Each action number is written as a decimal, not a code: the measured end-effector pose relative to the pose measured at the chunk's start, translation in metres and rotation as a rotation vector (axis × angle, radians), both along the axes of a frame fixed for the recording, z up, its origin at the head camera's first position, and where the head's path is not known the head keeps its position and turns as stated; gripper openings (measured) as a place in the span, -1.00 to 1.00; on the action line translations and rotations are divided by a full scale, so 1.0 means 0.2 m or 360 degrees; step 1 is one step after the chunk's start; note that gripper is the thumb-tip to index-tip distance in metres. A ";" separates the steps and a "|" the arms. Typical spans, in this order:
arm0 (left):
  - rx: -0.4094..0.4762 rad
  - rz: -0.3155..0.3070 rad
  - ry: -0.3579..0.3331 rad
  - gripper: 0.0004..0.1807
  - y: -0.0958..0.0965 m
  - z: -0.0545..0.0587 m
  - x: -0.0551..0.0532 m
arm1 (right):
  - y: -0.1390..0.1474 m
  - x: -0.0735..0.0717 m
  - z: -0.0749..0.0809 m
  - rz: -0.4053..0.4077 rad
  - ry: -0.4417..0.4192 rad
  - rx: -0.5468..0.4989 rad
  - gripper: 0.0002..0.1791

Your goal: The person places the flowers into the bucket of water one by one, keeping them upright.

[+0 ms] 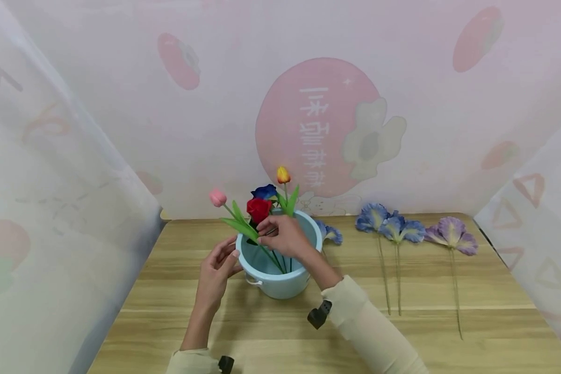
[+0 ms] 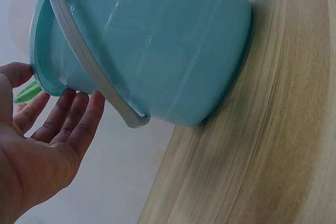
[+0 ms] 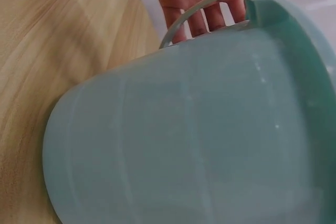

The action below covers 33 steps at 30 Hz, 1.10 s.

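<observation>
A light blue bucket (image 1: 280,288) stands upright on the wooden table, its white handle (image 2: 86,59) hanging down the near side. My left hand (image 1: 217,270) holds its left rim, thumb at the edge and fingers against the outer wall. Over the opening, my right hand (image 1: 282,236) pinches the pink tulip (image 1: 218,197) by its leaves and stem. That tulip leans left, its stem reaching down into the bucket. A red rose (image 1: 259,209), a blue rose (image 1: 264,191) and a yellow-orange tulip (image 1: 283,175) also stand in the bucket. The right wrist view shows mostly bucket wall (image 3: 157,129).
To the right, two blue flowers (image 1: 397,228) and a purple flower (image 1: 453,234) lie on the table (image 1: 346,343) with stems toward me. Another blue flower (image 1: 333,235) lies partly hidden behind the bucket. A printed pale pink curtain (image 1: 215,119) borders the table's back and sides.
</observation>
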<state>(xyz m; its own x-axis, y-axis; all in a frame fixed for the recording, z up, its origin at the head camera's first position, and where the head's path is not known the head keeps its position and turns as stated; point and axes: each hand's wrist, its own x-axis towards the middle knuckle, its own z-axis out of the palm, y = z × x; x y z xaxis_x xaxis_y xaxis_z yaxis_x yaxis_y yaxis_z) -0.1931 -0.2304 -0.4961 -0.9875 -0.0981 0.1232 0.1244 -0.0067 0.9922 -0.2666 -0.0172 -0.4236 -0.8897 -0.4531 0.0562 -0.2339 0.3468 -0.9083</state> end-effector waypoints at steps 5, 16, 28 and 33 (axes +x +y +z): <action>-0.0014 0.0008 -0.0012 -0.50 0.00 0.00 0.01 | 0.04 0.01 0.01 -0.0002 0.0051 -0.0004 -0.74; -0.0016 0.0021 -0.0028 -0.51 0.00 0.01 0.01 | 0.22 0.08 0.08 -0.0111 0.0057 -0.0087 -0.64; -0.0018 0.0019 0.0004 -0.50 0.00 0.00 0.01 | 0.50 0.17 0.10 -0.0285 0.0021 -0.0335 -0.58; -0.0010 0.0019 -0.0004 -0.50 0.00 0.00 0.00 | 0.62 0.20 0.03 -0.0396 -0.0058 -0.0422 -0.54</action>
<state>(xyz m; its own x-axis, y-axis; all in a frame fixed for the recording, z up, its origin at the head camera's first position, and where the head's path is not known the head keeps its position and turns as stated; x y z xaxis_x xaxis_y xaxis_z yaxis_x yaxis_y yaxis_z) -0.1926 -0.2299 -0.4953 -0.9866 -0.1090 0.1216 0.1221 0.0012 0.9925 -0.2265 0.1063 -0.4166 -0.9744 -0.1966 0.1090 -0.1379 0.1400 -0.9805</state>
